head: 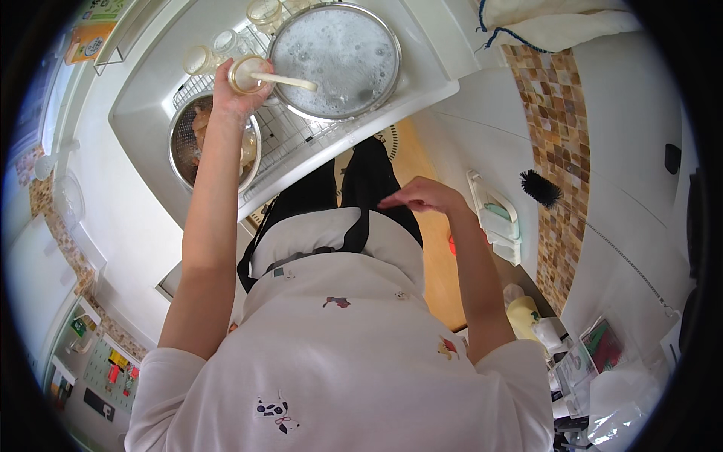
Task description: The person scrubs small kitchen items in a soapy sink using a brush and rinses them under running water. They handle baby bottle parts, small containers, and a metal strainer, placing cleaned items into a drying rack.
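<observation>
In my left hand (240,101) is a clear glass jar (248,74), its mouth facing up over the sink. A pale-handled tool (288,81) stands in the jar, its handle sticking out to the right; its lower end is hidden. Just right of the jar is a round metal basin (339,59) full of foamy water. My right hand (421,195) is away from the sink, near my black-clad leg, holding nothing. Below my left hand, partly behind the forearm, a perforated metal colander (183,133) holds brownish and translucent items that I cannot identify.
Several glass jars (199,59) stand on a wire rack (277,127) in the white sink (141,113). A black bristle brush (539,189) hangs on a chain by the tiled strip on the right. A white wall holder (497,217) is near my right forearm.
</observation>
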`<move>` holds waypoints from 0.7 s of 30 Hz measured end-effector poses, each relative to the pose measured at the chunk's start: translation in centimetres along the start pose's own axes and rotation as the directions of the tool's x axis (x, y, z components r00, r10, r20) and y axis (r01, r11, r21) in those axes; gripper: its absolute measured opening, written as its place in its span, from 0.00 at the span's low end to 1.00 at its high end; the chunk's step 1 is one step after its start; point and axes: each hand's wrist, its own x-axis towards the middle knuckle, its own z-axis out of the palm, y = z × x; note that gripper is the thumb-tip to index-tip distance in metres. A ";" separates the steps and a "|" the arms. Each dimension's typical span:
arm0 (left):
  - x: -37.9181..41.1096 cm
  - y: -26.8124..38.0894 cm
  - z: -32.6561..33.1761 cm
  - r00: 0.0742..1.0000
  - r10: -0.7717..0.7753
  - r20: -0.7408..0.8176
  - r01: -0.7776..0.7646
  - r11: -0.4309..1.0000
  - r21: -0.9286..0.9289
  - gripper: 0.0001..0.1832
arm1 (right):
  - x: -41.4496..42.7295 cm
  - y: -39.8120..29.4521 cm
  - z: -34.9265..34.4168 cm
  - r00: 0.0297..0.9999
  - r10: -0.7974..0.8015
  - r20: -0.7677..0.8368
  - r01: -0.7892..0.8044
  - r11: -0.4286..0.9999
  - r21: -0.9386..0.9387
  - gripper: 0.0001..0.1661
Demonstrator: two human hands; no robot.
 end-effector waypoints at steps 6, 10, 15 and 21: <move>-0.1 0.4 -0.4 1.000 0.010 0.002 -0.010 1.000 0.029 0.30 | 2.8 3.4 -2.2 0.646 -0.192 -0.739 0.066 0.978 -0.197 0.17; -0.3 0.5 -0.4 0.999 0.036 -0.001 -0.036 0.999 0.034 0.30 | 2.5 3.0 -1.8 0.802 -0.030 -0.596 0.023 1.000 -0.019 0.16; -0.2 0.4 0.1 0.999 -0.010 -0.045 0.010 1.000 0.001 0.28 | 7.2 13.6 -6.7 0.678 0.026 -0.734 -0.213 0.963 -0.163 0.16; -0.1 0.9 -0.4 0.997 0.046 -0.054 -0.047 0.999 0.001 0.28 | 4.2 6.1 -3.7 0.858 0.065 -0.510 0.109 0.947 0.303 0.16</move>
